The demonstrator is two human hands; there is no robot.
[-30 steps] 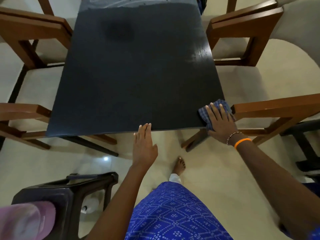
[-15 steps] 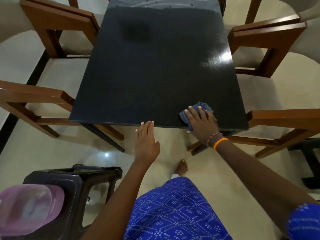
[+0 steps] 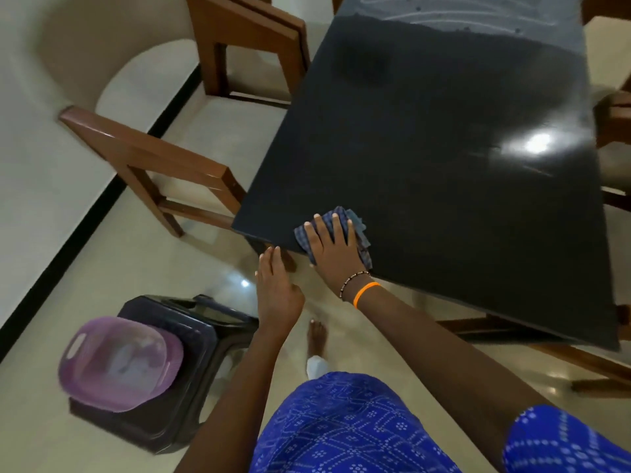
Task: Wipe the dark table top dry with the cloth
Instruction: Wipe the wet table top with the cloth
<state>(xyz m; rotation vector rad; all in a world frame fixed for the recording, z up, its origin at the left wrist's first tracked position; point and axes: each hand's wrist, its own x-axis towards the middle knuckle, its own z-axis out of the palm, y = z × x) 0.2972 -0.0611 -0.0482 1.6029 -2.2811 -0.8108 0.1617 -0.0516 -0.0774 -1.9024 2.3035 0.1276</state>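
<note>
The dark table top (image 3: pixel 444 138) fills the upper right of the head view, with a lamp glare on its right side and a pale streaked patch at its far end. A blue checked cloth (image 3: pixel 355 227) lies near the table's near left corner. My right hand (image 3: pixel 333 249) presses flat on the cloth, fingers spread, with an orange band and a bead string on the wrist. My left hand (image 3: pixel 276 285) hovers just off the near edge, fingers straight and together, holding nothing; its fingertips are at the table's rim.
Two wooden chairs (image 3: pixel 160 165) stand along the table's left side, more chair frames (image 3: pixel 611 367) on the right. A dark plastic stool (image 3: pixel 191 339) with a purple basin (image 3: pixel 119 363) on it stands on the tiled floor at lower left. My bare foot (image 3: pixel 317 339) is below the table's edge.
My right hand has slid the cloth leftward along the near edge, from the right corner to near the left corner. The camera view has swung left. My left hand stays by the edge.
</note>
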